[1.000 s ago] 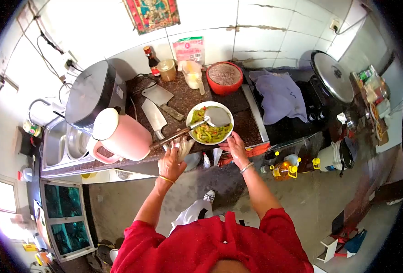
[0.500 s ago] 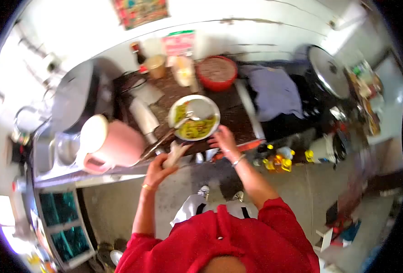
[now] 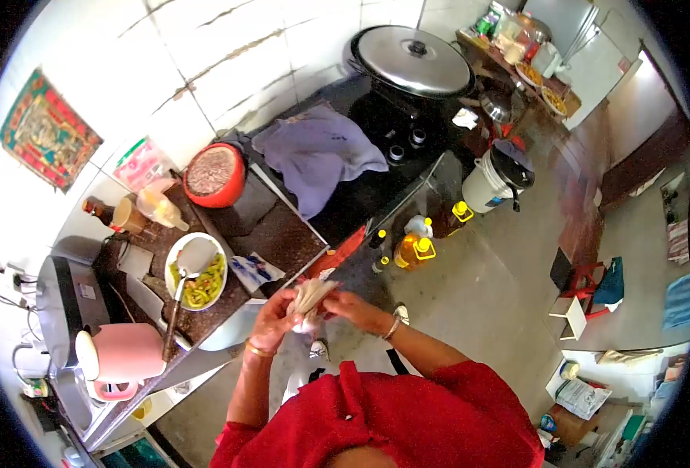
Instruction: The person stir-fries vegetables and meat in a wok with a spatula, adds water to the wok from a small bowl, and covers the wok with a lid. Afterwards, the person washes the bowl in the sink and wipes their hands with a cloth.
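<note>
In front of my chest, over the floor, a crumpled beige cloth [image 3: 311, 300] is held between both hands. My left hand [image 3: 273, 321] is closed round its left side. On its right edge my right hand [image 3: 356, 310] pinches it with bent fingers. Up and to the left on the brown counter, a white bowl [image 3: 172, 257] holds green food, with a long-handled metal ladle [image 3: 197, 256] resting across it. A blue and white packet [image 3: 256, 271] lies on the counter between the bowl and my hands.
A pink pitcher [image 3: 130, 351] stands at the counter's left end. Behind the bowl is a red pot [image 3: 216, 175]. A purple cloth [image 3: 322, 152] lies on the black stove beside a large lidded pan [image 3: 415, 58]. Oil bottles [image 3: 414, 252] and a white bucket [image 3: 485, 187] stand on the floor.
The view has turned to the right. My right hand has come away from beside the bowl and now grips the cloth with my left hand, which held it before.
</note>
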### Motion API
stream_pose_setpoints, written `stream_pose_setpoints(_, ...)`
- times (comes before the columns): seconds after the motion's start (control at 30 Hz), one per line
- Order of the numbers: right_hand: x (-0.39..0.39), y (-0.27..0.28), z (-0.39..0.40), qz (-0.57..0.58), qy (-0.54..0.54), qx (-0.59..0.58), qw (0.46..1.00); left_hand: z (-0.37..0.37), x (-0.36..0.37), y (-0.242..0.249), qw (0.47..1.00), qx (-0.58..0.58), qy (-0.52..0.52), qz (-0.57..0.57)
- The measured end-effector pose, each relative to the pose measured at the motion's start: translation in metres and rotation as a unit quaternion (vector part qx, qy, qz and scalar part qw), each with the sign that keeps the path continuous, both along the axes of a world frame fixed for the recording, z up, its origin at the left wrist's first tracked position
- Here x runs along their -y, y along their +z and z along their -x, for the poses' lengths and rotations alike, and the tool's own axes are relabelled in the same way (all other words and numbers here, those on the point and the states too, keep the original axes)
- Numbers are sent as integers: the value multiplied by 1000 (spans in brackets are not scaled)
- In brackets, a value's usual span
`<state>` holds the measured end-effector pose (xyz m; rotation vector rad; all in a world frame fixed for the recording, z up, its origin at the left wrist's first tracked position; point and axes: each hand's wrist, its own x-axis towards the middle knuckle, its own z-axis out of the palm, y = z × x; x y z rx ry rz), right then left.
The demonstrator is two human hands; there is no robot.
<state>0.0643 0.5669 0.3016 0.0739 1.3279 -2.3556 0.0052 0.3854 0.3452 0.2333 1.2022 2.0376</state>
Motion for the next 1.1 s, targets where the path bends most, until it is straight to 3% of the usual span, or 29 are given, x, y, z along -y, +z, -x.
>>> stream_pose_setpoints(0.07, -30, 1, -10, 62, -50, 31, 996, 6, -47, -29, 984, -123, -22, 128)
stream_pose_setpoints(0.13, -71, -20, -19, -201, -93, -63, 973, 1, -92, -47, 967, -169, -24, 189)
stream_pose_setpoints(0.17, -94, -16, -25, -117, -105, -13, 987, -2, -116, -36, 988, -89, -35, 125)
stream_pose_setpoints(0.2, -116, -20, -30, -110, -98, -11, 989, -2, -135, -34, 987, -86, -29, 133)
stream_pose_setpoints(0.27, -155, -27, -46, -85, -231, 7, 969, -8, -168, -32, 981, -106, -13, 163)
stream_pose_setpoints(0.3, -176, -29, -55, -77, -223, 14, 972, -12, -186, -28, 984, -96, 44, 141)
stream_pose_setpoints(0.37, -220, -29, -57, 9, -256, 115, 960, -12, -208, -32, 983, -74, 73, 153)
stream_pose_setpoints(0.47, -245, 6, -43, 30, -255, 76, 964, -5, -239, -13, 981, -57, 130, 134)
stream_pose_setpoints(0.6, -258, 12, 22, 0, -183, -103, 978, 35, -249, 18, 934, -171, 280, 143)
stream_pose_setpoints(0.67, -260, 43, 55, 3, -185, -95, 978, 64, -236, 10, 916, -197, 328, 124)
stream_pose_setpoints(0.7, -260, 23, 68, -8, -211, -55, 976, 76, -229, 2, 895, -228, 337, 185)
stream_pose_setpoints(0.73, -259, -1, 81, -20, -237, -15, 971, 91, -210, -23, 872, -283, 305, 260)
stream_pose_setpoints(0.77, -262, -9, 80, -21, -233, -17, 972, 96, -209, -38, 739, -432, 328, 399)
stream_pose_setpoints(0.8, -266, -16, 70, -15, -223, 15, 975, 100, -212, -43, 563, -554, 331, 516)
stream_pose_setpoints(0.87, -275, -33, 54, -38, -201, 71, 976, 92, -241, -49, 643, -552, 135, 514)
stream_pose_setpoints(0.9, -278, -43, 42, -66, -188, 99, 975, 99, -248, -92, 638, -565, 123, 509)
stream_pose_setpoints(0.93, -277, -47, 25, -74, -187, 108, 974, 95, -263, -98, 635, -520, 54, 569)
stream_pose_setpoints(1.0, -287, -51, 25, -100, -195, 178, 959, 104, -290, -114, 580, -534, 89, 609)
stream_pose_setpoints(1.07, -295, -61, 26, -128, -191, 165, 959, 109, -298, -120, 625, -543, 55, 558)
stream_pose_setpoints(1.1, -294, -66, 24, -144, -189, 149, 960, 105, -297, -107, 613, -553, 15, 563)
